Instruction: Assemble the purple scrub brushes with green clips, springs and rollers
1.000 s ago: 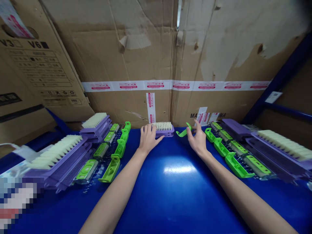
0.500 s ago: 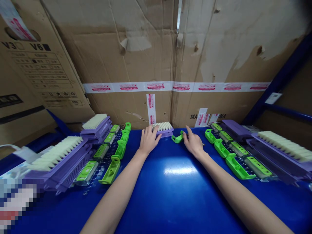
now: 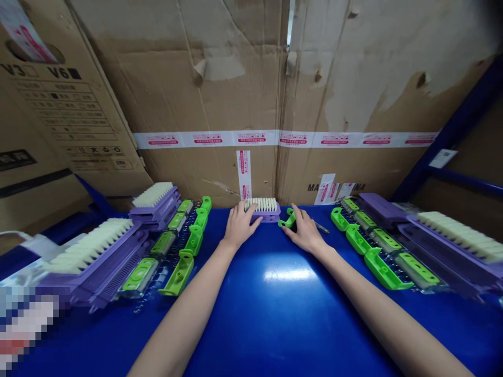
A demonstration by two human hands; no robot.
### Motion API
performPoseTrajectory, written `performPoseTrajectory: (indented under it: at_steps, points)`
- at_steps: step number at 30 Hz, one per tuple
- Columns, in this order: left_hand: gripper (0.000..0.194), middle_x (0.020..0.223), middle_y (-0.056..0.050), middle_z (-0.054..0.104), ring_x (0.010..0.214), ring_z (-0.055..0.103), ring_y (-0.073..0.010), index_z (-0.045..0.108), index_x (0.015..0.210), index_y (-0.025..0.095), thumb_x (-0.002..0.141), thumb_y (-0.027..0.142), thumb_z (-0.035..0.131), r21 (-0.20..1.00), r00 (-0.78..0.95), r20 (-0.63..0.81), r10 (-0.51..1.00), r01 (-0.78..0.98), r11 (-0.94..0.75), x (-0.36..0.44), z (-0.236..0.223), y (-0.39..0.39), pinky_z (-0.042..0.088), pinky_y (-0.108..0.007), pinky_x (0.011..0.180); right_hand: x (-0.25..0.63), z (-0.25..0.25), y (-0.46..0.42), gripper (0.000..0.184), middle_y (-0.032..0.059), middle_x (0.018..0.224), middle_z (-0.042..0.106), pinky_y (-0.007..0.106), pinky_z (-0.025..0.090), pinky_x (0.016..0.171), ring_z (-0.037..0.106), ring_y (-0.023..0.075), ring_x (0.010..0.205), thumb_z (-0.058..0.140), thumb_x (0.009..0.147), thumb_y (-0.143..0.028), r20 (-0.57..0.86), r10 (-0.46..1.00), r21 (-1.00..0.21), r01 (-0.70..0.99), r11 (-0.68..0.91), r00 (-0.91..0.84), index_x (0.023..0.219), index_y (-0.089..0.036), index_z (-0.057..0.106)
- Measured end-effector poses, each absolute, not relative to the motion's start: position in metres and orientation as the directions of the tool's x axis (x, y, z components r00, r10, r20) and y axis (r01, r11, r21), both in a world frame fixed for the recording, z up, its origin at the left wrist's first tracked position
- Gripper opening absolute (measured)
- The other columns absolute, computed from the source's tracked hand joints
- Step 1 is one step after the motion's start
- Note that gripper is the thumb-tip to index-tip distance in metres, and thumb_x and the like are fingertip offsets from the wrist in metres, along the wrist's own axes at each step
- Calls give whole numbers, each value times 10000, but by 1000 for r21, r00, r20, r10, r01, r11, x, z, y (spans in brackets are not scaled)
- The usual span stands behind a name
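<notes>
At the far middle of the blue table, a purple scrubbing brush [image 3: 268, 208] lies with its cream bristles up. My left hand [image 3: 239, 224] grips its left end, fingers over the bristle side and thumb at the front. To the right, my right hand [image 3: 306, 230] has its thumb and fingers around a green plastic bracket [image 3: 290, 219] lying just beside the brush; the palm hides part of it. A dark, thin pen-like object [image 3: 322, 228] lies just right of my right hand, partly covered by it.
Both sides hold rows of green brackets [image 3: 195, 240], green-topped clear pieces [image 3: 163, 243] and purple brush parts [image 3: 106, 251]; more brackets [image 3: 381, 268] and a bristled brush [image 3: 458, 233] lie right. Behind stands a cardboard wall [image 3: 188, 173]. The blue tabletop [image 3: 267, 314] extends toward me.
My right hand has shifted slightly left and closed around the green bracket, uncovering more of the pen-like object. My left hand stays on the brush.
</notes>
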State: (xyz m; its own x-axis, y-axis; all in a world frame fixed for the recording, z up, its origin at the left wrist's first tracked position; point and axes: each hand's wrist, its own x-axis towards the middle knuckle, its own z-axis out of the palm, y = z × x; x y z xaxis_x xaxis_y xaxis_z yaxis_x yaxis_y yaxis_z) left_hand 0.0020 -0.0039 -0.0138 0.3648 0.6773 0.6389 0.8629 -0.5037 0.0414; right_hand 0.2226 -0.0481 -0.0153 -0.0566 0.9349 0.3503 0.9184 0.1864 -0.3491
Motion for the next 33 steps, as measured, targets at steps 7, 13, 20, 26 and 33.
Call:
performPoseTrajectory:
  at_steps: [7,13,20,26,33]
  points:
    - [504,1224,-172,511,1182,477,-315,564,1128,173,827,571,499,22,406,651,642,834,-551,6,-8,-7,346,-496,1005,225,-18,-47,774,162,1295,485,517,375,989,475,336,1216,583,800,-418,390,914,-417,863,284,-112,1455,-204,231]
    - [864,1372,-239,406,1341,294,-371,486,1229,114,653,755,558,-9,485,603,633,798,-602,12,10,1,106,-599,1102,229,-24,-43,811,180,1332,455,478,388,1014,460,302,1247,597,792,-405,413,893,-483,789,380,-178,1467,-186,204]
    - [1030,1389,-200,438,1336,321,-358,381,1347,124,548,693,696,-64,696,273,664,702,-709,25,28,20,107,-562,1109,230,-28,-41,844,173,1366,441,490,350,1058,430,300,1283,637,771,-407,437,881,-514,752,412,-184,1470,-203,210]
    - [994,1150,-158,579,1083,514,-331,489,1241,112,507,756,669,-84,696,284,660,704,-705,35,28,20,369,-427,931,230,-28,-40,873,161,1388,433,473,316,1094,400,289,1311,691,738,-354,442,875,-530,730,431,-195,1465,-201,233]
    - [944,1136,-151,578,1082,511,-325,518,1180,124,503,767,659,-73,705,218,675,702,-709,33,35,18,386,-394,904,229,-30,-34,976,151,1398,448,462,327,1093,431,286,1293,783,653,-349,470,858,-559,683,470,-205,1460,-223,249]
